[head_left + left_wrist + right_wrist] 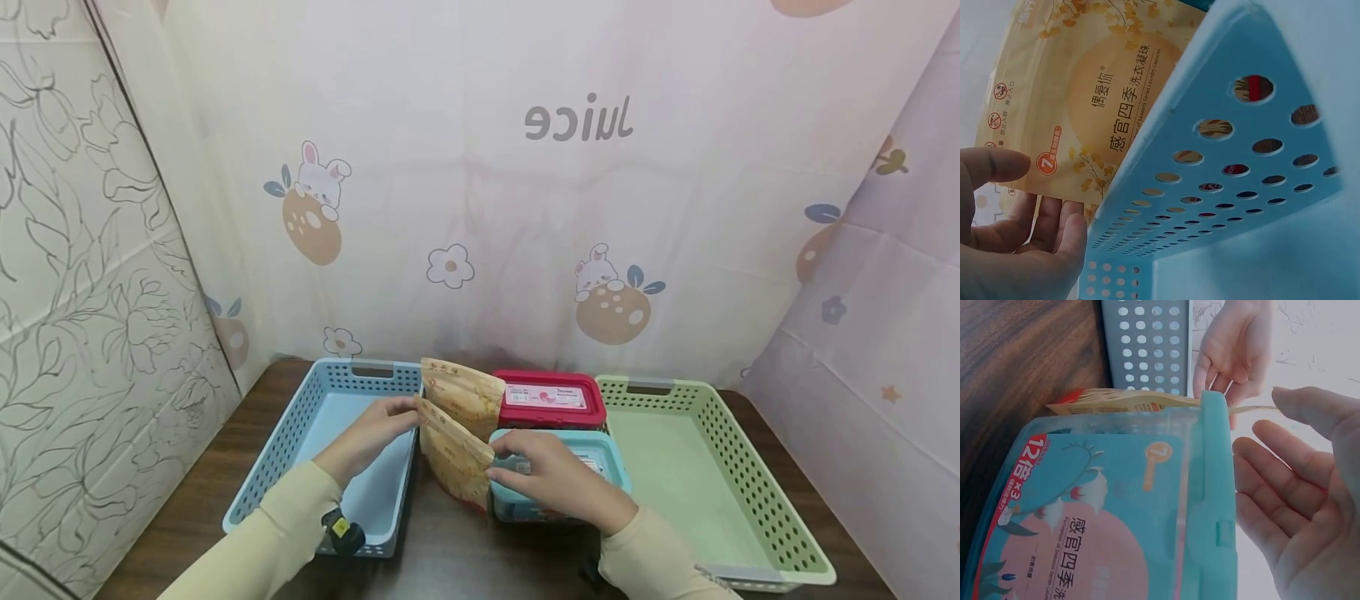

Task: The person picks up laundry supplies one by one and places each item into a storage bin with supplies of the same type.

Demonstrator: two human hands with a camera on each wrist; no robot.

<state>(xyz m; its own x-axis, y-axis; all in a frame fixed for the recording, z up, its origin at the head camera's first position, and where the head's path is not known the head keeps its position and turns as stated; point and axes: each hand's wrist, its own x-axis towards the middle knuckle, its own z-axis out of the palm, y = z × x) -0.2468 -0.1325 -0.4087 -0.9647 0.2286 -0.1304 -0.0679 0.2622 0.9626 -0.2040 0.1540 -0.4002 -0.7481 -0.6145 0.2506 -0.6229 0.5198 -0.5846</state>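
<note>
Two yellow laundry-capsule pouches stand upright one behind the other, the front pouch (453,458) nearer me and the rear pouch (461,390) behind it. My left hand (378,429) pinches the front pouch's top left corner; in the left wrist view the thumb (1004,165) lies on its printed face, fingers behind. At the top right corner, my right hand (558,479) holds the same pouch between thumb and fingertips. Right of the pouches is a turquoise-lidded laundry-capsule box (1085,506), partly covered by the right hand in the head view. A red-lidded box (551,397) sits behind that one.
A blue perforated basket (281,442) stands left of the pouches, its wall close beside them. To the right is a green basket (690,467), near both boxes. All rest on a dark wooden table (442,554), with a printed curtain (465,208) behind.
</note>
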